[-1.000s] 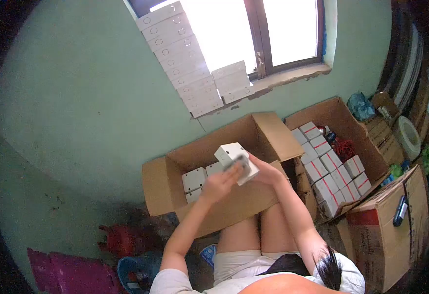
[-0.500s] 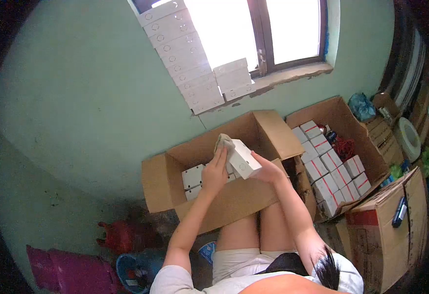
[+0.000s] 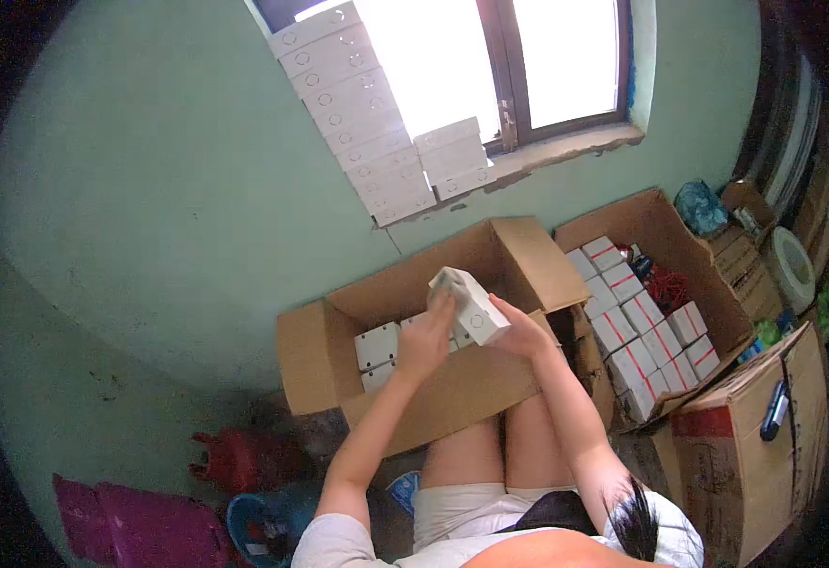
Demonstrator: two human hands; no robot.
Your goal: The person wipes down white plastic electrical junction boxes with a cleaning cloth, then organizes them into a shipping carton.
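Observation:
A white box-shaped case (image 3: pixel 477 309) with a round mark on its end is held tilted above an open cardboard carton (image 3: pixel 438 413). My right hand (image 3: pixel 522 331) grips the case along its right side. On its upper left face, my left hand (image 3: pixel 424 343) presses a greyish cloth (image 3: pixel 449 281); those fingers are blurred and partly hide the cloth. Beneath my hands, several similar white cases (image 3: pixel 375 347) with dark dots lie in the carton. My forearms and the near flap hide part of its inside.
More white cases (image 3: pixel 358 104) are stacked on the windowsill. To the right, another carton (image 3: pixel 613 216) holds small red-striped boxes (image 3: pixel 643 312) and red wire (image 3: pixel 666 284). A blue cutter knife (image 3: pixel 774 413) rests on a closed carton (image 3: pixel 717 483). A blue bucket (image 3: pixel 237 525) stands lower left.
My left hand and the cloth have moved slightly right and down across the case's face. The case has shifted a little, still in my right hand.

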